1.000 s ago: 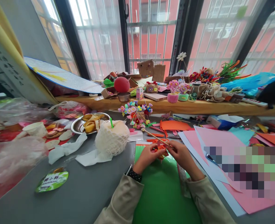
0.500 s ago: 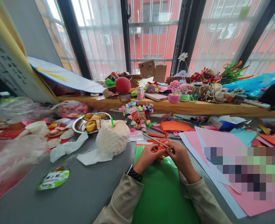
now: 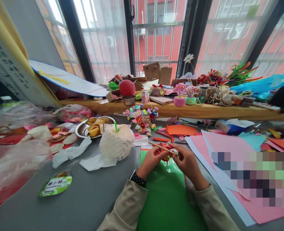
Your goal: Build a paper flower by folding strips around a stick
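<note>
In the head view, my left hand [image 3: 151, 162] is closed, thumb and fingers pinching a small folded orange-red paper piece [image 3: 166, 158]. My right hand [image 3: 187, 162] grips a thin wooden stick [image 3: 162, 148], which slants up to the left across the top of the paper piece. Fingers partly hide the paper, so its exact shape is unclear. Beneath both hands lies a glossy green sheet [image 3: 166, 199]. Just beyond them are orange paper strips [image 3: 161, 139] and a larger orange paper piece [image 3: 180, 130].
Left of my hands stands a coconut [image 3: 116, 142] in white netting with a green straw, near a metal bowl [image 3: 80, 128] of peels. A green label [image 3: 55, 186] lies on the grey table. Pink sheets [image 3: 219, 146] spread right. Craft flowers [image 3: 142, 117] stand before the cluttered windowsill [image 3: 142, 109].
The stick has dropped slightly, its far tip moving a little right and toward me. My right fingers have shifted along it, and the paper piece has turned a little.
</note>
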Demonstrator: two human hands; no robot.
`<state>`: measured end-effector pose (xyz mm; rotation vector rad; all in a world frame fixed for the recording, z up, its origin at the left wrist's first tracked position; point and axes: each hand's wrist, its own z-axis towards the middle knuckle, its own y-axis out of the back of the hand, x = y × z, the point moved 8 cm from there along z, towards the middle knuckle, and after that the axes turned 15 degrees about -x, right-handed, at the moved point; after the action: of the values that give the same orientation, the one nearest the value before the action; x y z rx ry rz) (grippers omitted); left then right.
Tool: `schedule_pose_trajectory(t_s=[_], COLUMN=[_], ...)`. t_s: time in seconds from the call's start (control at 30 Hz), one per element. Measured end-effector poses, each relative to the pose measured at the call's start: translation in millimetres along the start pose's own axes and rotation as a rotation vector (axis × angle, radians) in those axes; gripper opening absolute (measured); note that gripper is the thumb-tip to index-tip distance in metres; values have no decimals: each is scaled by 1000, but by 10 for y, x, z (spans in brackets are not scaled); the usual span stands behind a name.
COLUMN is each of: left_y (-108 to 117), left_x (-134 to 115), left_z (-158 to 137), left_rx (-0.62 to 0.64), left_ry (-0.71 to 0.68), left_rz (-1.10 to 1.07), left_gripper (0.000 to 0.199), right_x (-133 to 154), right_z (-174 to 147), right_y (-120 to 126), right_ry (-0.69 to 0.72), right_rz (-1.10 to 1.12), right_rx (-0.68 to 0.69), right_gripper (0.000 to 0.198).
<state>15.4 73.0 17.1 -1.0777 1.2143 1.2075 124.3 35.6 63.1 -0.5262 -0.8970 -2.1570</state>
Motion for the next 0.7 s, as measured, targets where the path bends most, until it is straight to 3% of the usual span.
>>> schedule_pose_trajectory(t_s=[0.17, 0.37, 0.57, 0.7], left_y=[-5, 47, 110, 116], left_x=[-2, -113, 21, 6], left_z=[0, -33, 15, 27], left_rx=[15, -4, -67, -71], left_ry=[18, -76, 6, -11], left_rz=[-108, -64, -55, -95], left_gripper=[39, 36, 38, 36], right_x=[35, 42, 83, 74], right_z=[28, 56, -8, -25], right_y=[17, 37, -80, -122], right_ry=[-26, -17, 63, 76], right_rz=[98, 177, 187, 181], right_rx=[14, 84, 150, 134], right_gripper=[43, 41, 49, 48])
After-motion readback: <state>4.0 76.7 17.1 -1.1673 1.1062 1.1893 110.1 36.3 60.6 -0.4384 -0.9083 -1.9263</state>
